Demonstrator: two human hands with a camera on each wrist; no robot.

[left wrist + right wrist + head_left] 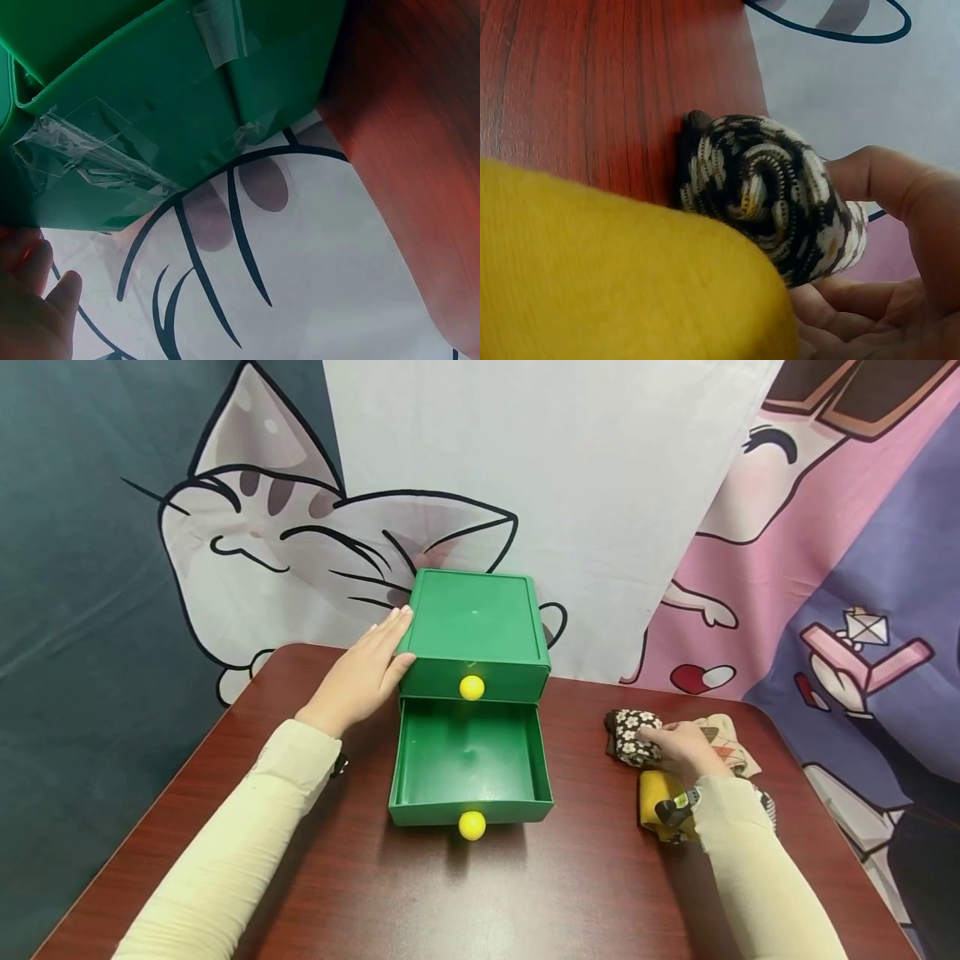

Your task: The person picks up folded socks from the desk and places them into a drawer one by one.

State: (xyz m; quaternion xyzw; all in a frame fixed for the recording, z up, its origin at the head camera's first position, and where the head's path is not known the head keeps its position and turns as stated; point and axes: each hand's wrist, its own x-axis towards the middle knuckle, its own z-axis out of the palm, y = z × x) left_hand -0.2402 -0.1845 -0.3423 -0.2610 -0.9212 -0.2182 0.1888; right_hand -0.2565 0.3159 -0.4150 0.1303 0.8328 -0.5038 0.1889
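Note:
A green two-drawer box (pixel 476 614) stands on the table, its lower drawer (pixel 471 812) pulled out and its upper drawer closed. Straight fingers of my left hand (pixel 358 678) rest against the box's left side, near the top edge. To the right, my right hand (pixel 686 748) grips a rolled black sock with white flowers (pixel 633 739). The right wrist view shows the roll's spiral end (pixel 761 195) between thumb and fingers. Beside that hand lie a yellow rolled sock (pixel 656 792) and a beige patterned one (pixel 723 737), partly hidden by the hand.
Each drawer carries a round yellow knob (pixel 472 826). Clear tape (pixel 97 161) sticks to the box's surface in the left wrist view. A striped roll (pixel 767 807) shows past the right sleeve. Behind the reddish-brown table (pixel 480 902) hangs a cartoon cat cloth (pixel 247 577).

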